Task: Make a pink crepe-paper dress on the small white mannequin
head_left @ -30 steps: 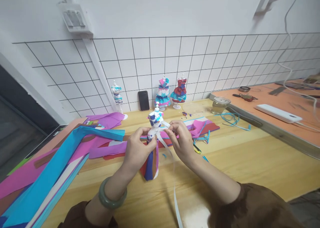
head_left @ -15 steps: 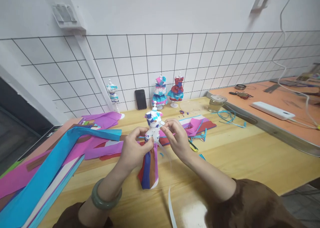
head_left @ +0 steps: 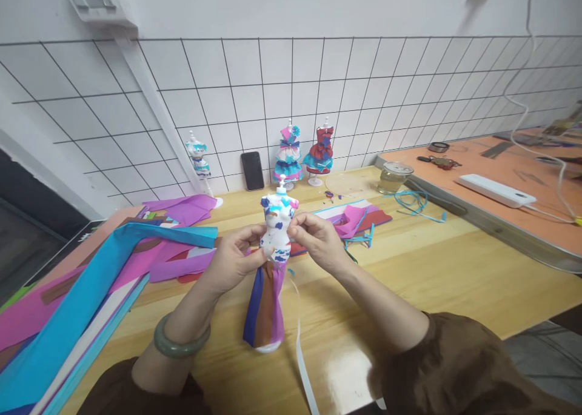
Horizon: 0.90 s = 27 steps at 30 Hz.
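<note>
The form stands between the two hands at the middle of the worktop, its white torso marked with coloured patches and its long striped skirt falling toward the near side; whether the base rests on the wood is unclear. The left hand pinches the waist, thumb across the front and fingers at the left side. The right hand has thumb and forefinger drawn close together at the right side of the waist; what lies between them cannot be told. Compared with half a second earlier, the right fingertips have moved in against the torso, and the white strip, which left the waist at the front, now trails from beside the skirt to the near edge. The change suggests that the strip is being worked around the waist, though its upper part is hidden and its fastening cannot be judged. Far off, by the wall, stand a phone, a pink form and a red form; coloured cloth lies at left.
</note>
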Motion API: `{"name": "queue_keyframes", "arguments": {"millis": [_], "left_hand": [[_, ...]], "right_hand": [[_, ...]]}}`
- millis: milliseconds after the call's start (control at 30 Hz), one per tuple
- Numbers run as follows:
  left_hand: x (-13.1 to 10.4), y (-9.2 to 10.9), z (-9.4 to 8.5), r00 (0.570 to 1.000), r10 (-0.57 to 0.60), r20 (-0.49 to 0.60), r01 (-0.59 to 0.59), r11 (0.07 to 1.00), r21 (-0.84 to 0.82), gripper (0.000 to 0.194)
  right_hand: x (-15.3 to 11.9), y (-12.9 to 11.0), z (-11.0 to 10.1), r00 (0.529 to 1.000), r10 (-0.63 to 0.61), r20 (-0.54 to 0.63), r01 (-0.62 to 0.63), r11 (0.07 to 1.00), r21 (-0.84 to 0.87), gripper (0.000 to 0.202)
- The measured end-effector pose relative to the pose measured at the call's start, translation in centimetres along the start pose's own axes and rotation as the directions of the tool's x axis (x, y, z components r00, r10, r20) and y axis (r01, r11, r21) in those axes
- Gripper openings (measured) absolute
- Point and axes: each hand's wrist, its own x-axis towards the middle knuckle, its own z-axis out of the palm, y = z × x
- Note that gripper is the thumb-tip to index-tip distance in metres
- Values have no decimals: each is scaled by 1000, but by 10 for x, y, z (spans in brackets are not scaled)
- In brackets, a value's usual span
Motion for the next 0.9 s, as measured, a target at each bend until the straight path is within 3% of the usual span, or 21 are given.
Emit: {"name": "queue_keyframes", "arguments": {"millis": [200, 400, 600, 700, 800, 900], "left_hand": [[0, 2, -9, 978, -30, 204, 36, 999, -26, 32], [0, -4, -21, 915, 1, 404, 17, 999, -39, 39], [0, -10, -24, 895, 15, 446, 22, 997, -77, 36], [0, -7, -24, 896, 1, 445, 28, 998, -58, 36], [2, -7, -23, 911, -52, 408, 73, 997, -36, 40], [5, -9, -21, 949, -74, 305, 78, 997, -2, 43]], "right_hand": [[0, 0, -4, 989, 67, 130, -84, 987, 135, 22], [-1, -7, -5, 951, -12, 308, -17, 996, 91, 22], [-5, -3, -7, 902, 54, 429, -71, 997, 24, 25], [-8, -6, -5, 885, 5, 466, -25, 999, 36, 24], [-9, -11, -3, 902, -32, 430, 36, 999, -1, 29], [-9, -11, -2, 939, -46, 341, 78, 994, -81, 31]]}}
